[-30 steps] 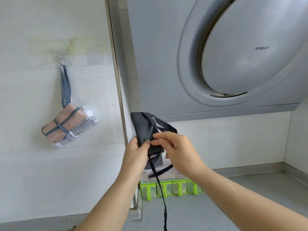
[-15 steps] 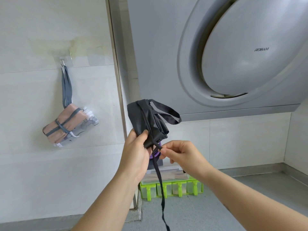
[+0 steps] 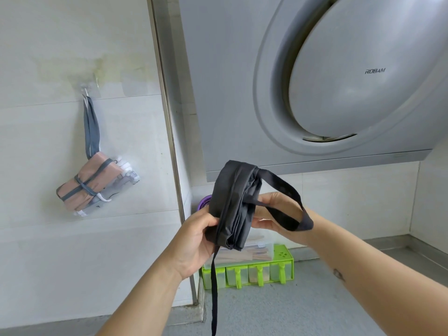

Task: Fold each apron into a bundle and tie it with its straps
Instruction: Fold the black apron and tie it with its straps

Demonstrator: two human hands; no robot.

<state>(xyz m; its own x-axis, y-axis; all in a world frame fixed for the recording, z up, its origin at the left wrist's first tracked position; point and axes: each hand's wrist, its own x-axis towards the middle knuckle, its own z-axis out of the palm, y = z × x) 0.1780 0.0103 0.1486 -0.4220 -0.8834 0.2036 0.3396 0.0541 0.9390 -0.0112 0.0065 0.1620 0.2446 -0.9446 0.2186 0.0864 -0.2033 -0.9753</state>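
- Black apron (image 3: 234,202), frame centre: a rolled bundle, long axis near upright, top leaning slightly right.
- Two aprons in all (the second, a pink apron (image 3: 84,185), hangs tied at left); one thin strap (image 3: 214,287) dangles down.
- Left hand (image 3: 196,238) has its grip on the bundle's lower left. The right hand (image 3: 274,212) holds its right side, with a loop (image 3: 304,223) over the wrist.

Place: was a kitchen.
Evidence: hood (image 3: 339,88) hung above grey counter (image 3: 303,311); green spice box (image 3: 287,259) stood against tiled wall (image 3: 351,197).
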